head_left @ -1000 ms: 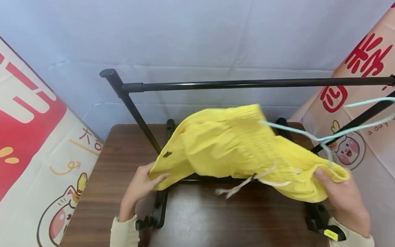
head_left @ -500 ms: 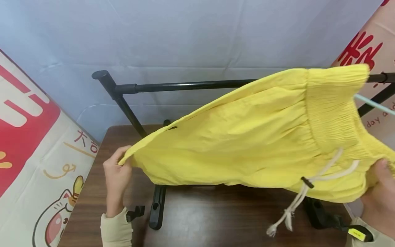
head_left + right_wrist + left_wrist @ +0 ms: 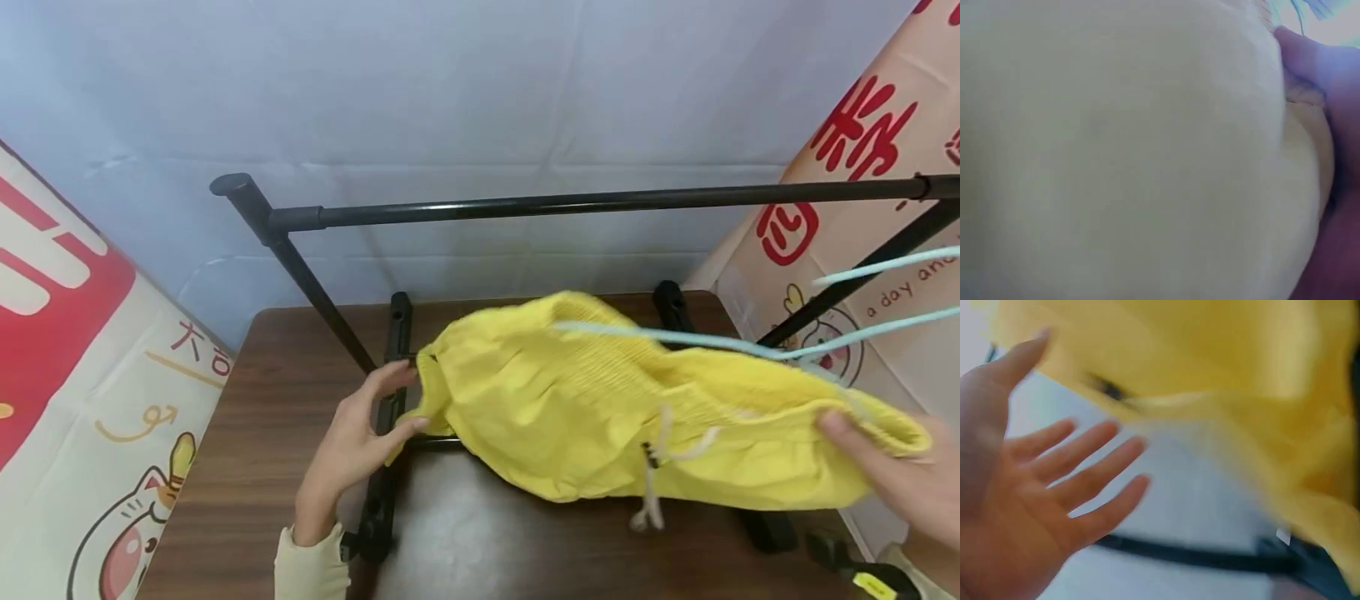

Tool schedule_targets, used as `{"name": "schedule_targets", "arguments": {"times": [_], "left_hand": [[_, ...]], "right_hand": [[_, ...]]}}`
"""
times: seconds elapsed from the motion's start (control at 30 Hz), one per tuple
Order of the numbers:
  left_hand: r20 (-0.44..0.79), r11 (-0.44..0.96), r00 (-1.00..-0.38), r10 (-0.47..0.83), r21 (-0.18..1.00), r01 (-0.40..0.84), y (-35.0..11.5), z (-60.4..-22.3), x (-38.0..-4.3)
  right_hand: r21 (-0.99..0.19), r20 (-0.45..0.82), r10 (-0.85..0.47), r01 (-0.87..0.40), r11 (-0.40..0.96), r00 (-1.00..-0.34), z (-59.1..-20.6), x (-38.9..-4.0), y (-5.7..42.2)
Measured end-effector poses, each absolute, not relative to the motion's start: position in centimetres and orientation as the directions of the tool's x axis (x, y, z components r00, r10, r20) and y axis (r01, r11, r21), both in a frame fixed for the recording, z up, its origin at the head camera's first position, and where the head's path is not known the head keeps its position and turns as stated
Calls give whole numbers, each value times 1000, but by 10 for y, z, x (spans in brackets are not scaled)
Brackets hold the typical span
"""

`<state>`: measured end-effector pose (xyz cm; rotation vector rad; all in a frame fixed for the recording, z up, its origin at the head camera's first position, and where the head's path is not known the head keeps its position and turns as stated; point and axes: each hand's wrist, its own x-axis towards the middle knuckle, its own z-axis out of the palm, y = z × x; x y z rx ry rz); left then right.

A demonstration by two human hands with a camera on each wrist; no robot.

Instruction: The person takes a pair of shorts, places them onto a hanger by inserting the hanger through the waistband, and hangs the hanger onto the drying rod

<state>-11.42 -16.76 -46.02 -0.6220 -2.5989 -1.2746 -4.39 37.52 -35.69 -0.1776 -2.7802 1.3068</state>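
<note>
Yellow shorts [image 3: 525, 400] with a gathered elastic waistband and a pale drawstring [image 3: 652, 483] with a dark cord lock stretch sideways above the table in the head view. My right hand [image 3: 900, 475] grips the waistband at the right, thumb on top. A pale blue clothes hanger [image 3: 712, 340] slants across the waistband; its lower part goes out of sight behind the cloth. My left hand [image 3: 363, 437] is beside the hem, thumb and fingers spread. In the left wrist view the left hand [image 3: 1054, 481] has straight fingers, apart from the blurred cloth. Yellow cloth fills most of the right wrist view.
A black garment rack stands on the brown wooden table [image 3: 300, 358], its top rail [image 3: 525, 206] running across behind the shorts. A plain pale sheet [image 3: 420, 92] hangs at the back, with printed cloths on both sides.
The shorts were stretched out and raised toward the right half a second ago, the left hand pinching the hem. Now they sag lower, and the left hand has let go and moved right.
</note>
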Motion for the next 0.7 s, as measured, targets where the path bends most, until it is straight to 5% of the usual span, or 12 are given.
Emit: {"name": "schedule_targets", "arguments": {"times": [0.07, 0.17, 0.27, 0.43, 0.7], "left_hand": [[476, 478, -831, 288, 681, 556, -155, -442, -111], [643, 417, -684, 345, 548, 725, -137, -417, -109], [592, 338, -622, 512, 527, 780, -124, -405, -106], [343, 310, -650, 678, 668, 676, -123, -415, -105], [257, 294, -707, 659, 777, 557, -136, -438, -109]], "right_hand": [[-599, -34, 23, 39, 800, -999, -353, -45, 355], [-571, -57, -142, -85, 817, -988, -355, -47, 321], [-585, -22, -284, -218, 781, -959, -360, -49, 297], [-587, 17, -332, -278, 760, -943, -365, -51, 287], [-653, -41, -380, -263, 710, -924, -374, -52, 292]]}}
